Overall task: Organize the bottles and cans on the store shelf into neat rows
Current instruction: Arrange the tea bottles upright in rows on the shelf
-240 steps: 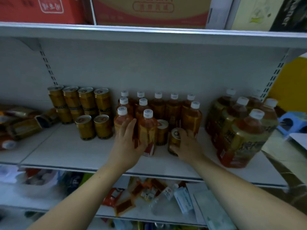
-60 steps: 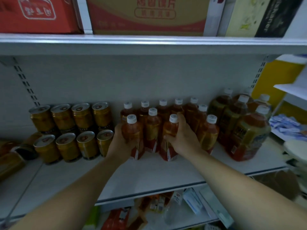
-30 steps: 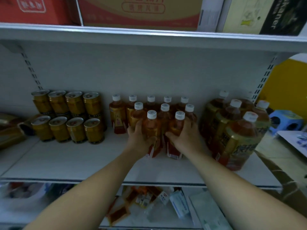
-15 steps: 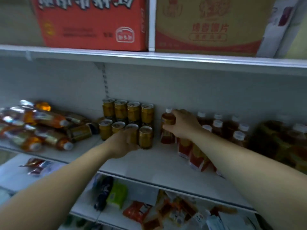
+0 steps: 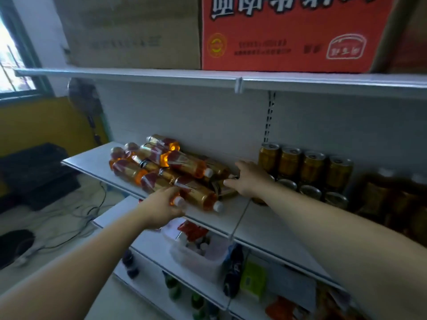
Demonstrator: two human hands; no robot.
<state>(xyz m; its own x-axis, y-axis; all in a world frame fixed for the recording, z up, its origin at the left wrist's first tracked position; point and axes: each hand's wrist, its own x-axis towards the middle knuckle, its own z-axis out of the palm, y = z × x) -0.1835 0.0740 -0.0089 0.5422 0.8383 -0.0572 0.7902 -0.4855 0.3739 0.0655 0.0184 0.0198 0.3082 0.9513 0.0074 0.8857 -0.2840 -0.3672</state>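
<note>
Sideways, bottle point(image 5: 196, 193) lies cap toward left hand point(image 5: 159, 210) at shelf point(image 5: 265, 225) edge.

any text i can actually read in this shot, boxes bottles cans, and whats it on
Nothing can be quoted with confidence.
Red carton on the top shelf: large white characters, cut off by the frame edge and apparently upside down; small print, round seal and outlined logo too blurred.
Brown carton beside it: faint grey lines, unreadable.
Toppled bottles: red and gold labels, print blurred.
Gold cans: no legible print.
</note>
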